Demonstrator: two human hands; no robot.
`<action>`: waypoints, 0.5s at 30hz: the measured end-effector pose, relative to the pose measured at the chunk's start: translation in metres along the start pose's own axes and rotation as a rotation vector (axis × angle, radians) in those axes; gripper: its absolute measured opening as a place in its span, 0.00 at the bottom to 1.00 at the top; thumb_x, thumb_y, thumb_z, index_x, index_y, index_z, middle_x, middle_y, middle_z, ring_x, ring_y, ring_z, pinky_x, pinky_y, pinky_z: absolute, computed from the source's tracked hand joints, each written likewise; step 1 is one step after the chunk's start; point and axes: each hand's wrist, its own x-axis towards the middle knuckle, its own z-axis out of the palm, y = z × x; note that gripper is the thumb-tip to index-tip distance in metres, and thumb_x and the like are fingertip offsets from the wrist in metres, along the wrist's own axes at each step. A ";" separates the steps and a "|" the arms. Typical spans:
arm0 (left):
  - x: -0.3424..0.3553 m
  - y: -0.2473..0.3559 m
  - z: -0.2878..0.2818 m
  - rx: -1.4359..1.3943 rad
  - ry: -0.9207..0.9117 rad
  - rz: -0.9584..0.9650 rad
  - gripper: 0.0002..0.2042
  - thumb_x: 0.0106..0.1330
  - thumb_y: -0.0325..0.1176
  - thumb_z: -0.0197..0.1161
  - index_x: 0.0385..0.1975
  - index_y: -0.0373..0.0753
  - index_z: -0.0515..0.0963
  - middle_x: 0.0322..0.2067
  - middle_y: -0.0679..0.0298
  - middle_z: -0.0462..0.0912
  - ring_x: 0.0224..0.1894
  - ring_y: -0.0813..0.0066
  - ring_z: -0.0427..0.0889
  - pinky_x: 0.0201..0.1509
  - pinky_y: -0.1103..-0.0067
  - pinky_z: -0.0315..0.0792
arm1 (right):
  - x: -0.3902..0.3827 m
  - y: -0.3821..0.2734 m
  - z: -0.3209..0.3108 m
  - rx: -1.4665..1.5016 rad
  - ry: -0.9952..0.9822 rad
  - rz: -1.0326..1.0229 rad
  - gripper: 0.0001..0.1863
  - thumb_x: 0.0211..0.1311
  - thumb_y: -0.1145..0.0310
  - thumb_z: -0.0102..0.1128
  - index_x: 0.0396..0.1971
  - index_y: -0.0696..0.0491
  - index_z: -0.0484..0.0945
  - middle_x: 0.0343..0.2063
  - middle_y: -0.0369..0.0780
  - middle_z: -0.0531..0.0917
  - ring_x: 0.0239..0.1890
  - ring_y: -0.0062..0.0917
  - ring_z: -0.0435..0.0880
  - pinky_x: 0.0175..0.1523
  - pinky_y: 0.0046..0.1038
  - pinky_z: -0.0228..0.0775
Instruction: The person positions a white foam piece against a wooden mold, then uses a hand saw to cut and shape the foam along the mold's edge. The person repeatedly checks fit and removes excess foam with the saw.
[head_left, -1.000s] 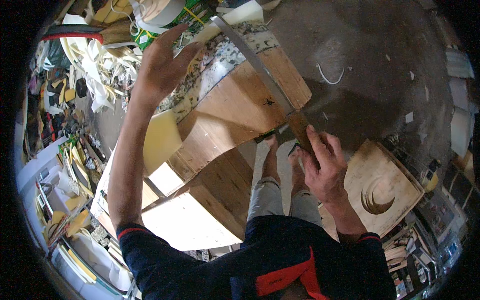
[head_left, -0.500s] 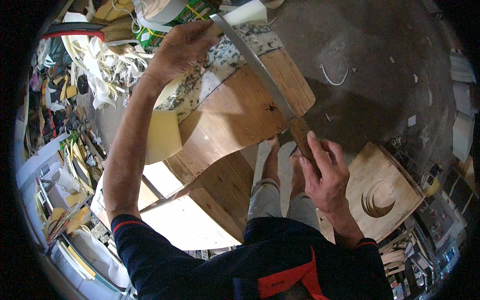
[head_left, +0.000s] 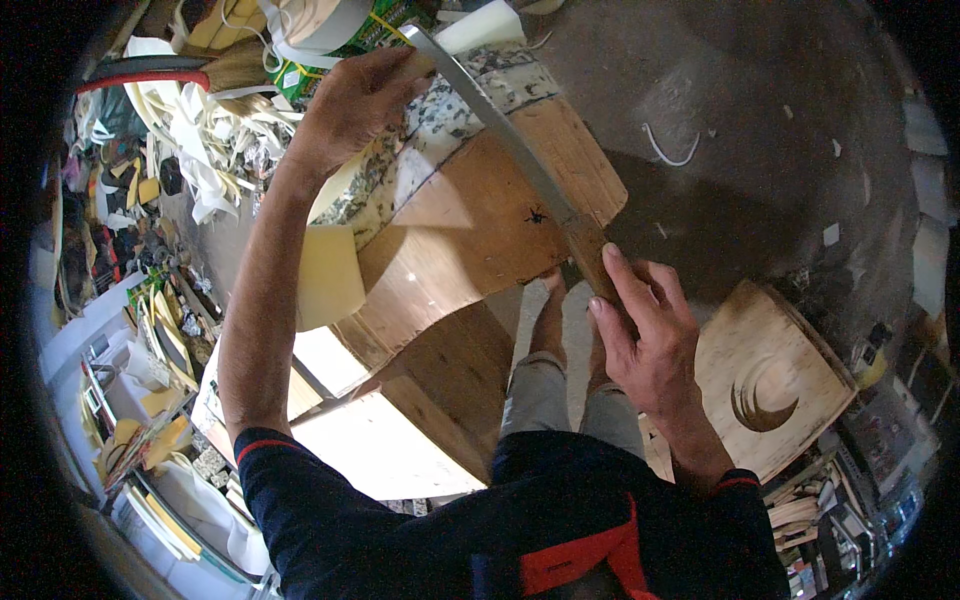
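My right hand (head_left: 650, 335) is wrapped around the wooden handle of a long-bladed knife (head_left: 500, 128). The narrow metal blade slants up and left, across a curved wooden frame (head_left: 470, 215) and the speckled foam padding (head_left: 440, 150) along its far side. Close to the blade's tip, my left hand (head_left: 365, 105) curls its fingers over the padding's far edge; the fingertips are partly hidden. A flap of plain cream foam (head_left: 330, 280) hangs from the padding's left end, and a paler foam end (head_left: 485, 28) sticks out beyond the blade.
Foam offcuts (head_left: 195, 110) are heaped at the far left, beside a red-and-black curved object (head_left: 145, 75). A wooden board (head_left: 775, 385) with a dark crescent-shaped cut-out lies at the right. White scraps dot the dark floor (head_left: 740, 180). A pale box-like panel (head_left: 390, 445) stands below the frame.
The knife has slid slightly up and to the left, its tip reaching a little farther past the padding. My right hand moved with it; my left hand stays at the foam edge.
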 end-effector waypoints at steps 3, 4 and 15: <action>0.000 -0.003 0.001 -0.076 0.005 -0.013 0.27 0.68 0.39 0.67 0.61 0.27 0.72 0.32 0.60 0.85 0.27 0.80 0.77 0.35 0.79 0.76 | 0.000 0.000 -0.002 0.025 0.014 -0.017 0.29 0.61 0.75 0.66 0.63 0.57 0.74 0.45 0.48 0.77 0.41 0.33 0.83 0.40 0.30 0.79; 0.001 -0.004 0.001 -0.107 0.009 -0.019 0.27 0.68 0.38 0.67 0.60 0.26 0.72 0.33 0.60 0.85 0.27 0.80 0.77 0.35 0.79 0.76 | -0.001 -0.001 -0.004 0.031 0.010 -0.007 0.29 0.61 0.75 0.66 0.63 0.56 0.74 0.45 0.48 0.77 0.41 0.33 0.83 0.40 0.30 0.79; -0.001 0.002 0.001 -0.084 -0.023 -0.028 0.24 0.69 0.38 0.66 0.58 0.27 0.75 0.34 0.63 0.85 0.28 0.82 0.75 0.35 0.79 0.74 | 0.005 0.008 -0.003 0.032 0.033 -0.017 0.29 0.60 0.72 0.67 0.63 0.54 0.74 0.42 0.49 0.76 0.37 0.41 0.83 0.40 0.37 0.78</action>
